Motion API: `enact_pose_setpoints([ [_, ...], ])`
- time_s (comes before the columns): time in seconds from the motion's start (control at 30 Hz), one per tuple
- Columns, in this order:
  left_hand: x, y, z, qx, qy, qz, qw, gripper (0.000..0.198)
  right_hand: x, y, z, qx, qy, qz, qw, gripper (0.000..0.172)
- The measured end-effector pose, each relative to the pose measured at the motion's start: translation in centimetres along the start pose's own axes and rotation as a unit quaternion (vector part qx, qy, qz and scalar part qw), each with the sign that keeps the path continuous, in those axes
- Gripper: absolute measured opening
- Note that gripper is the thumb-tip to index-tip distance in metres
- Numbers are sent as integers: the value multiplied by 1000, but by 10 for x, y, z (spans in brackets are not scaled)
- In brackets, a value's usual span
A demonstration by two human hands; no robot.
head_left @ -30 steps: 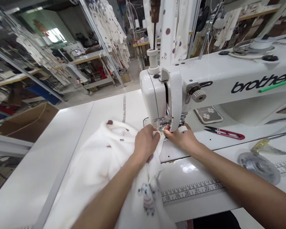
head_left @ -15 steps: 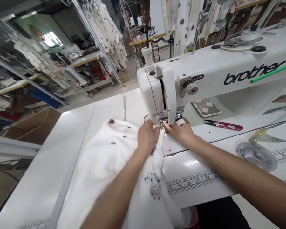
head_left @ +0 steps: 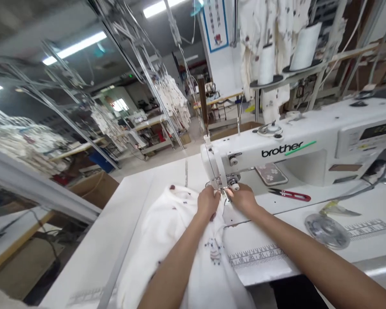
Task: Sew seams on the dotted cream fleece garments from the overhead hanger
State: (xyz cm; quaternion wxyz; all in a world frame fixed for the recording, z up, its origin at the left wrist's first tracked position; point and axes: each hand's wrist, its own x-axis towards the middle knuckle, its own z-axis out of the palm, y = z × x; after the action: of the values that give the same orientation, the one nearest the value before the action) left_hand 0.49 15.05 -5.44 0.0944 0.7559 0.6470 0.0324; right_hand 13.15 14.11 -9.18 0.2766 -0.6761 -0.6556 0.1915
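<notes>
White fleecy fabric with small printed figures and dark spots drapes over the table and down past its front edge. My left hand is closed on that fabric just left of the needle area. On the other side, my right hand has its fingers pinched at the fabric edge, close to the presser foot. Both sit under the head of a white Brother sewing machine. The fingertips of my right hand are partly hidden beside the machine's dial.
Red thread snips and a patterned pad lie right of the needle. Nearer me are a clear round container and a printed ruler strip. Two thread cones stand behind the machine. A cardboard box is left of the table.
The view has tilted up and pulled back, so more of the room and the thread cones show. Both hands keep their places on the fabric at the needle.
</notes>
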Motion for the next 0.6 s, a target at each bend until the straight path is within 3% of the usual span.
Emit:
enact_pose_setpoints([
  [0.13, -6, -14, -31, 9, -60, 78, 995, 27, -11, 0, -19, 122, -1, -33, 992, 20],
  [0.23, -11, -24, -49, 10, -99, 96, 990, 24, -35, -2, -28, 239, -42, -47, 969, 23],
  [0.37, -36, -21, -59, -28, -117, 71, 990, 26, -78, -18, -26, 392, -138, -51, 908, 43],
  [0.47, -85, -8, -66, -163, -102, 34, 981, 41, -107, -37, -28, 531, -177, -29, 828, 56],
  [0.53, -125, 4, -71, -363, -102, 2, 926, 51, -124, -50, -36, 587, -164, -19, 793, 55],
  [0.6, -162, 18, -73, -531, -99, -24, 841, 54, -138, -61, -48, 565, -129, -35, 814, 48],
])
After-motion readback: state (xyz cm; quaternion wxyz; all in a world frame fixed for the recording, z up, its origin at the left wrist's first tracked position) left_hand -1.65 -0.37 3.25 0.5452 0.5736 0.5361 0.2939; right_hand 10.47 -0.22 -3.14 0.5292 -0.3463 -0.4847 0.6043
